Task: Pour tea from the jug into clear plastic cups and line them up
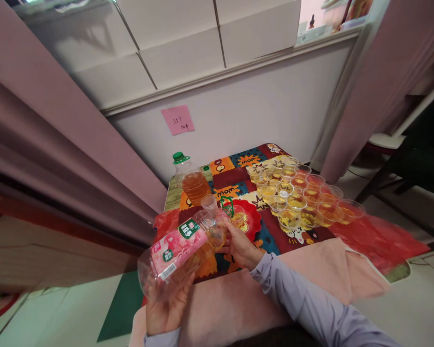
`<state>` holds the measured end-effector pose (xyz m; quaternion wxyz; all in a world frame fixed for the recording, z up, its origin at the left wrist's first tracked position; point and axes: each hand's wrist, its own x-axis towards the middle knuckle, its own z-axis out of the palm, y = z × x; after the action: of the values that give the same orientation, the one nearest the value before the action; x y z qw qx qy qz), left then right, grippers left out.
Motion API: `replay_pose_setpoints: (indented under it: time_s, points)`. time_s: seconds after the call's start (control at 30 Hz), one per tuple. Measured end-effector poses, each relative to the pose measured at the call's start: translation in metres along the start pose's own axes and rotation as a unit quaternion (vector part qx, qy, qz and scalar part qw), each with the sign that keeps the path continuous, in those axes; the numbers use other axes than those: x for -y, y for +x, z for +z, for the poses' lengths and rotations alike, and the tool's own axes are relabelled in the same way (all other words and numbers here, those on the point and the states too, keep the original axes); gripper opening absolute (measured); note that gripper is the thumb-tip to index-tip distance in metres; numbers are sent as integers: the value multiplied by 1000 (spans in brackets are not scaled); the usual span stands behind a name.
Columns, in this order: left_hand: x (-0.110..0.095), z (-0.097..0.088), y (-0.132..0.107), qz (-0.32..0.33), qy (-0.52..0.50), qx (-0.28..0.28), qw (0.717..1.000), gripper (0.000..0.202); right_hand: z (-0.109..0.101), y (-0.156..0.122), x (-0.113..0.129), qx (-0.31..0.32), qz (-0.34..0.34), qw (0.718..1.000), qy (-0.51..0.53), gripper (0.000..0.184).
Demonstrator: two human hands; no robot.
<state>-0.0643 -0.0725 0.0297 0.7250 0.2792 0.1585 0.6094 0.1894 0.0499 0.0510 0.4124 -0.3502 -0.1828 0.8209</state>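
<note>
My left hand grips the base of a large clear plastic oil bottle with a pink label, tilted so its open neck points up and away toward the table. My right hand is closed around the bottle's upper part near the green handle. A little amber liquid sits in the bottle near its shoulder. Just beyond the neck lies a red plate holding a small clear cup.
Several clear cups of yellow liquid crowd the patterned tablecloth at right. A second bottle with a green cap stands at the table's far left. Pink cloth, curtains, a wall with a pink note, and a chair at right.
</note>
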Motion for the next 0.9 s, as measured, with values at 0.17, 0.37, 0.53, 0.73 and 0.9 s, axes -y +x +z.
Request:
replay_pose_setpoints:
  time_s: [0.17,0.37,0.53,0.73,0.9]
  points:
    - [1,-7,-4,0,-13,-10,1000,58,-1,1,-2,-9,1,1000,1,48]
    - [4,-13,-6,3,-44,7,999,59,-1,1,-3,-9,-4,1000,6,48]
    - [8,-13,-4,15,-104,37,994,64,-1,0,-3,-18,7,1000,5,47]
    - [8,-10,-5,19,-66,25,997,59,-2,0,-3,-13,13,1000,-2,48]
    - [7,-5,-4,15,-29,22,999,54,-2,0,-4,-18,15,1000,1,48]
